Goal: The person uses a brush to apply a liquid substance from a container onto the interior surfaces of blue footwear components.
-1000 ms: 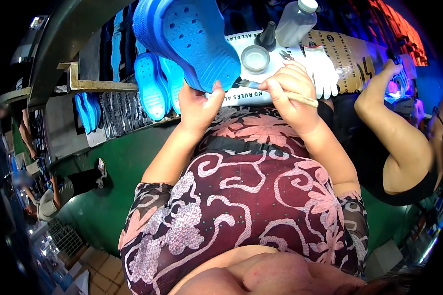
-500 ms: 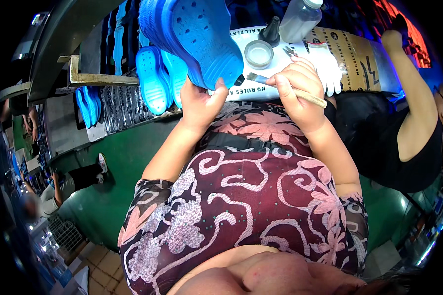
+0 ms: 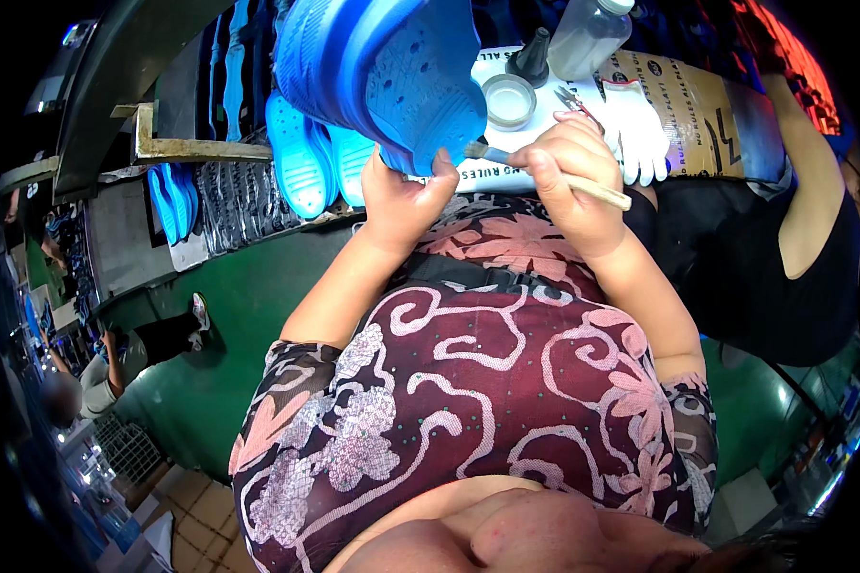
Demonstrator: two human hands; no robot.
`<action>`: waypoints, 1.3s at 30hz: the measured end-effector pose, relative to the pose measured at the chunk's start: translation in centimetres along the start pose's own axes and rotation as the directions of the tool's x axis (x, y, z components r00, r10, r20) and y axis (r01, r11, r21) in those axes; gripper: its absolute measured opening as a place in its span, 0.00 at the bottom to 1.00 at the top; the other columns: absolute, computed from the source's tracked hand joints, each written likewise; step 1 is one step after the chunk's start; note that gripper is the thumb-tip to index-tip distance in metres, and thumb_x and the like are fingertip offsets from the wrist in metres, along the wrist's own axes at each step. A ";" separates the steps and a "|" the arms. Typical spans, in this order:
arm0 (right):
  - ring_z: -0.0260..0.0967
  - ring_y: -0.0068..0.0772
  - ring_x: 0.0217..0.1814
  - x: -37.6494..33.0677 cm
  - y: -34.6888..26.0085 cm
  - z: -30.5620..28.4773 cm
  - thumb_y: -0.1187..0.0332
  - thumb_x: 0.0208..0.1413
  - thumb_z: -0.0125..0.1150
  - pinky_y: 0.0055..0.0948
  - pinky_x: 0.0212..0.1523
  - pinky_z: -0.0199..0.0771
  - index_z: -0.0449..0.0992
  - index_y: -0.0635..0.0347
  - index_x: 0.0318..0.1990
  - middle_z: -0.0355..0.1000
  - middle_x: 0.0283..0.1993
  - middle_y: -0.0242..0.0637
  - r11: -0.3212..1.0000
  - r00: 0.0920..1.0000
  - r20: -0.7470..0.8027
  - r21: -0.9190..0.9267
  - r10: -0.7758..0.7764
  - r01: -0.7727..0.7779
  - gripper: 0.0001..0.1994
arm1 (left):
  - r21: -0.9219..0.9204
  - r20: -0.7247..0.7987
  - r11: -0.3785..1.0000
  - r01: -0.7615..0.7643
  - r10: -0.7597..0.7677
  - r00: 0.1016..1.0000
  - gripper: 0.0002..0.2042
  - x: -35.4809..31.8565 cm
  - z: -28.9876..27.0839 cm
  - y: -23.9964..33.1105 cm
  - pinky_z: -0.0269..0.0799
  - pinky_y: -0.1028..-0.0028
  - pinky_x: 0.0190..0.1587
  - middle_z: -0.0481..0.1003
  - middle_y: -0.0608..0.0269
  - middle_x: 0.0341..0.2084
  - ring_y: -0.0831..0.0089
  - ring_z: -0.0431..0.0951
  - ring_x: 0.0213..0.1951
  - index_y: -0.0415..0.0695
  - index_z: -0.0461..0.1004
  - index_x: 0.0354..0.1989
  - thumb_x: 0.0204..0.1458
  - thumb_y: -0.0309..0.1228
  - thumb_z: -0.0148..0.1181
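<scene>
My left hand grips the lower end of a blue foam clog, thumb on the near side. The clog is tilted, its holed inner face towards the right. Closed round the pale wooden handle of a flat brush is my right hand. The bristles sit at the clog's lower right edge; whether they touch it I cannot tell. Beyond the brush stand a small round clear dish, a black bottle with a pointed nozzle and a clear bottle with a white cap.
A white glove and small cutters lie right of the dish, by brown printed cardboard. More blue clogs rest at left, near a metal frame. A co-worker's arm reaches in at right.
The clog has tipped and shifted slightly right, and my left hand moved with it. The brush tip has come nearer its lower edge. A dark bit at that edge no longer shows.
</scene>
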State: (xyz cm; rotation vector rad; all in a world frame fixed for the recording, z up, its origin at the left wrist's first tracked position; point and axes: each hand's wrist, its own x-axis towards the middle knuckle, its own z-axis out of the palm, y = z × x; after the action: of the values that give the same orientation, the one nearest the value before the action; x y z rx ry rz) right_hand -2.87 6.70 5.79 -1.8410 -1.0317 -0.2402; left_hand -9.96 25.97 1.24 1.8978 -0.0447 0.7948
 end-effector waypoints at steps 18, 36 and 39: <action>0.64 0.35 0.23 -0.3 0.1 -0.8 0.71 0.53 0.55 0.30 0.34 0.61 0.75 0.60 0.19 0.70 0.19 0.35 0.999 0.993 -0.115 0.037 0.010 -0.006 0.11 | -0.090 -0.040 0.995 0.051 -0.055 0.998 0.15 0.3 0.0 0.2 0.71 0.75 0.37 0.75 0.60 0.30 0.75 0.75 0.32 0.36 0.69 0.41 0.42 0.18 0.59; 0.68 0.32 0.27 -4.4 2.9 -2.9 0.69 0.59 0.51 0.30 0.31 0.65 0.76 0.64 0.24 0.69 0.19 0.37 0.896 0.825 -0.357 0.241 0.439 -0.373 0.13 | -0.105 0.974 0.513 0.852 -0.120 0.192 0.38 12.4 -2.3 9.7 0.68 0.81 0.11 0.74 0.52 0.26 0.75 0.72 0.12 0.30 0.49 0.60 0.41 0.28 0.60; 0.65 0.26 0.24 -4.6 2.6 -2.4 0.69 0.60 0.51 0.26 0.29 0.63 0.75 0.65 0.24 0.69 0.20 0.35 0.862 0.746 -0.443 0.348 0.498 -0.369 0.14 | -0.257 0.966 0.517 0.817 0.147 0.211 0.29 18.9 5.6 11.3 0.72 0.80 0.16 0.75 0.53 0.26 0.74 0.75 0.16 0.32 0.56 0.54 0.45 0.28 0.59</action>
State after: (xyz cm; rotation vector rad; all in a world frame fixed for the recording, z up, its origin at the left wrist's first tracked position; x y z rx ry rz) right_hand -3.18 1.79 2.67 -1.6072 -0.2172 -0.2931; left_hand 3.43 21.96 19.12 1.0856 -0.5367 -0.8241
